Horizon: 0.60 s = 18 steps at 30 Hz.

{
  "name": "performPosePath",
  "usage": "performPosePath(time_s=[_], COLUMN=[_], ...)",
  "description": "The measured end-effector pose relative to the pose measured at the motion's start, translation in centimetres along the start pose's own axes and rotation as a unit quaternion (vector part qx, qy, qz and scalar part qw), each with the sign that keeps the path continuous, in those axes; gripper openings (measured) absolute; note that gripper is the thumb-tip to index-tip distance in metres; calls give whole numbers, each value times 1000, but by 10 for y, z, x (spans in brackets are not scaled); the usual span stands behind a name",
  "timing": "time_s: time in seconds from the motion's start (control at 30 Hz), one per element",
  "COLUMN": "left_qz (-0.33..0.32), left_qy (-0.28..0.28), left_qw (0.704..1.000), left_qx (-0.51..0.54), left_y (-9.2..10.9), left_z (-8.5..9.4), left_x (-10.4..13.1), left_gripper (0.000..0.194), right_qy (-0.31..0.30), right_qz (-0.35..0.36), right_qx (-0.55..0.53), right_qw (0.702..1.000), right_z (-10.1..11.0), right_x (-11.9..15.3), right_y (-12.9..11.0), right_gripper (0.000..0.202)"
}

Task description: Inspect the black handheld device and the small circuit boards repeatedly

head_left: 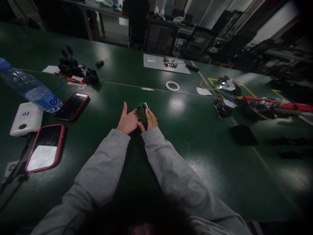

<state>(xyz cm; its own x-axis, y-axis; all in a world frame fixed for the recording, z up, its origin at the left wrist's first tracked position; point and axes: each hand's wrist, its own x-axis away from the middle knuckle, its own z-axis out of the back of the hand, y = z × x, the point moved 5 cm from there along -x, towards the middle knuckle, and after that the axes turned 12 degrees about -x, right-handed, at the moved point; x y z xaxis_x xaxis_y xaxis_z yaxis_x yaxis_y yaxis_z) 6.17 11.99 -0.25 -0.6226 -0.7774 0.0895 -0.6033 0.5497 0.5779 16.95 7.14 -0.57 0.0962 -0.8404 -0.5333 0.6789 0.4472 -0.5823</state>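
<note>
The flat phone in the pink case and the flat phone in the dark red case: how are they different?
The pink-cased phone has a big bright patch on its screen; the red-cased phone is mostly dark, with a thin light strip at one end. The pink-cased phone lies closer to the person, the red-cased phone farther away. Both lie screen up.

table [186, 137]: smooth, glossy; bottle [36, 89]: clear plastic; sleeves [100, 166]: matt cloth; phone screen [44, 150]: glossy

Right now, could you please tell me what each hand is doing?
Left hand: open, thumb raised, at the green circuit board's edge.
Right hand: closed on the green circuit board.
</note>
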Motion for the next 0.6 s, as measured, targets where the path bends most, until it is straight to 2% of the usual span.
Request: performPosePath(time_s=[0.13,0.23,0.3,0.4,0.47,0.53,0.6], left_qz=[-8,-4,8,23,29,33,31], left_qy=[-9,-13,-20,-37,-50,-62,-66], left_qw=[1000,1000,999,998,997,995,994], left_qx=[-14,-24,-34,-48,-59,-70,-81], left_y=[-1,-2,-3,-4,-5,-4,-3], left_z=[-11,-14,-14,-14,-13,-13,-12], left_x=[3,7,8,9,8,8,8], left_gripper=[88,84,80,76,73,71,70], right_qy=[67,121,161,202,200,171,141], right_qz=[-33,-77,-135,-233,-286,-328,-336], right_qx=[-95,-145,-190,-284,-345,-398,-429], right_qw=[993,979,959,908,871,840,827], right_z=[2,3,4,7,11,19,37], right_x=[0,2,5,9,10,12,15], right_y=[23,41,54,72,83,96,111], right_gripper=[82,82,77,72,73,71,59])
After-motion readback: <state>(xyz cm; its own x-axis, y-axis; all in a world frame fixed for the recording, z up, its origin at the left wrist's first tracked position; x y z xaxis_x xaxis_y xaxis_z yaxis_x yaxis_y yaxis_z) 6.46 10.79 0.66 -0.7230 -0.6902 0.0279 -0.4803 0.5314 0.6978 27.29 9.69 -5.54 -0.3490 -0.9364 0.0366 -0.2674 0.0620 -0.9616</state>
